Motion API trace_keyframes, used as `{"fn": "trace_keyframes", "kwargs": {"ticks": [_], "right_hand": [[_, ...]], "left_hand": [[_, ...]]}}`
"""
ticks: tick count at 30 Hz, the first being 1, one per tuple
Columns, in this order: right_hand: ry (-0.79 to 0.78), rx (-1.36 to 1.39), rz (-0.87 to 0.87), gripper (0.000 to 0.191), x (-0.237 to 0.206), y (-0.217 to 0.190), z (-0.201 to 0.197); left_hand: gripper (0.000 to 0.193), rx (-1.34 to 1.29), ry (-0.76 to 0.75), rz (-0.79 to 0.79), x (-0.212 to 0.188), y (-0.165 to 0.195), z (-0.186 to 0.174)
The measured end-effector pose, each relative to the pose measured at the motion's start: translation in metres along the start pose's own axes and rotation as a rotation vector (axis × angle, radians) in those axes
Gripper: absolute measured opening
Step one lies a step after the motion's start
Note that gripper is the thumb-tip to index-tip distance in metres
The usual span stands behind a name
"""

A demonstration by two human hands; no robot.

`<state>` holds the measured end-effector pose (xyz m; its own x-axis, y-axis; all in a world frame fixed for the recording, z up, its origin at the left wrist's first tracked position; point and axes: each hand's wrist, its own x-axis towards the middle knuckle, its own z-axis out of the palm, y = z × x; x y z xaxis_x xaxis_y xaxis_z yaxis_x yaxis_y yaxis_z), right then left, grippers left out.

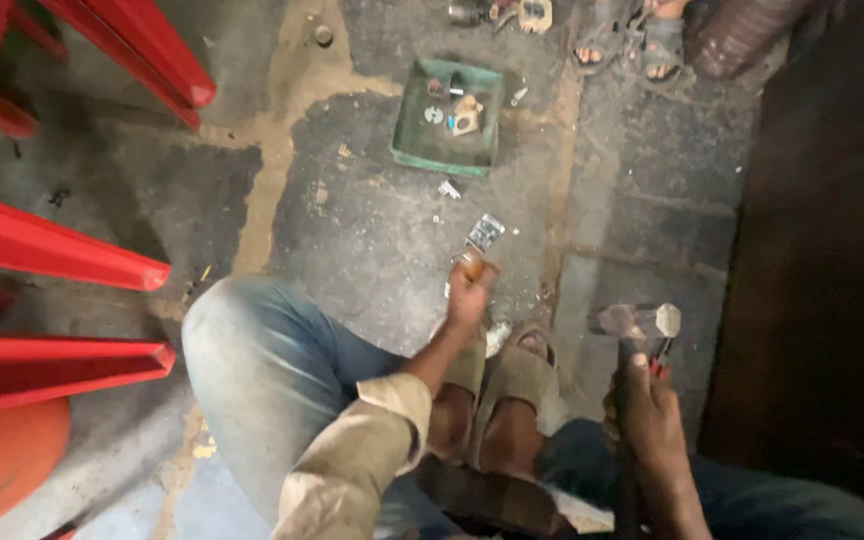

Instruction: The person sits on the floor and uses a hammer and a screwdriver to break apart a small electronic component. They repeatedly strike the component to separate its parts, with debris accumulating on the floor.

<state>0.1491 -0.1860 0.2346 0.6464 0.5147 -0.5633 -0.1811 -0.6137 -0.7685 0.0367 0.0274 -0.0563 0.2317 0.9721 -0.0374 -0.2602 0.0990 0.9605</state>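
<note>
- My right hand is nearest to me, low on the right, fingers wrapped tight round the dark handle of a hammer; the steel head stands up above my knuckles, clear of the floor.
- Something red shows just beside the hammer handle at my fingers; I cannot tell what it is.
- My feet in worn sandals sit between my two hands, flat on the concrete floor.
- My left knee in blue jeans rises to the left, with my tan sleeve lying over it.
- My left hand reaches out past the sandals, fingers closed in a fist round a short tool with a brownish wooden handle, which I hold upright.
- Just beyond that tool a small shiny metal piece lies on the floor; the tool's tip seems to point at it, but the blur hides whether they touch.
- Red plastic chair legs stand at the left.
- Farther off, a green tray holds a few small parts.
- At the top edge, another person's sandalled feet rest on the floor.
</note>
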Motion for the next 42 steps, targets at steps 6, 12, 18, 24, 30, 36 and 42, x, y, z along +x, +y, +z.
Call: {"fn": "trace_keyframes", "kwargs": {"ticks": [6,12,18,24,30,36,42], "right_hand": [[-0.088,0.139,0.217,0.051,0.009,0.018,0.011],[-0.167,0.139,0.179,0.05,0.006,0.02,0.013],[-0.165,0.121,0.156,0.052,0.008,0.023,0.014],[-0.175,0.095,0.15,0.053,0.011,0.028,0.015],[-0.228,0.115,0.092,0.052,0.009,0.032,0.017],[-0.22,0.073,0.103,0.049,0.007,0.03,0.02],[-0.259,0.079,0.059,0.05,0.0,0.027,0.021]], "left_hand": [[0.013,-0.138,0.217,-0.267,0.003,0.023,-0.012],[0.014,-0.019,0.059,-0.111,-0.005,0.045,0.007],[0.02,-0.027,-0.026,-0.113,-0.019,0.041,0.015],[0.021,-0.058,-0.132,-0.066,-0.032,0.034,0.009],[0.025,-0.009,-0.224,-0.029,-0.042,0.054,0.014],[0.022,0.058,-0.342,-0.128,-0.057,0.044,0.011],[0.016,0.173,0.02,-0.108,-0.005,0.001,0.006]]}}
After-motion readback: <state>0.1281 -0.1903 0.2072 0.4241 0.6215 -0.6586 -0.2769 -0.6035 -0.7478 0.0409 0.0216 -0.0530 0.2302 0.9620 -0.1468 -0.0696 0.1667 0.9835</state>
